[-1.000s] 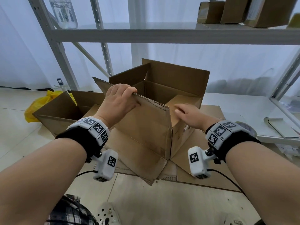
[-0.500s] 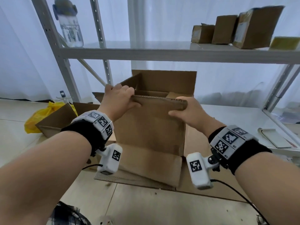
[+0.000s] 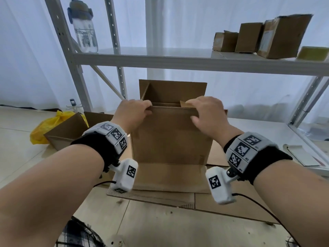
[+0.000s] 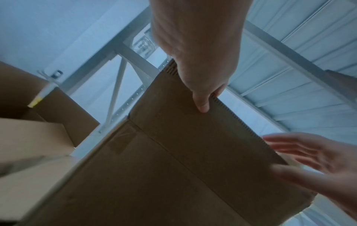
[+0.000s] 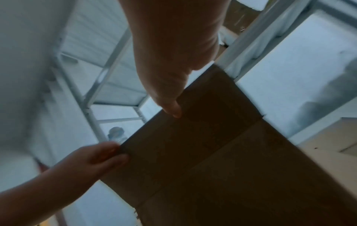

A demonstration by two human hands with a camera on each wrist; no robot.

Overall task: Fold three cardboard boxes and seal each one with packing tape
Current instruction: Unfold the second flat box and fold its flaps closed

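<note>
A brown cardboard box (image 3: 170, 139) stands upright on the floor in front of me, its wide face toward me and its top flaps raised. My left hand (image 3: 135, 111) grips the left end of the near top flap's edge, thumb on the near face and fingers over the rim. At the right end of the same edge my right hand (image 3: 206, 111) holds on the same way. The left wrist view shows the left thumb (image 4: 201, 105) pressed on the box (image 4: 173, 168). In the right wrist view the right thumb (image 5: 173, 111) lies on the dark cardboard (image 5: 212, 152). No tape is in view.
Flattened cardboard (image 3: 231, 207) lies under the box. A second open box (image 3: 71, 129) and a yellow bag (image 3: 48, 125) sit to the left. Behind stands a metal rack (image 3: 178, 63) with a water bottle (image 3: 83, 27) and small boxes (image 3: 263, 38). A low white shelf (image 3: 267, 132) runs to the right.
The box has turned from corner-on to square with me. My right hand moved from the side flap to the near flap's top edge. The left hand kept its grip.
</note>
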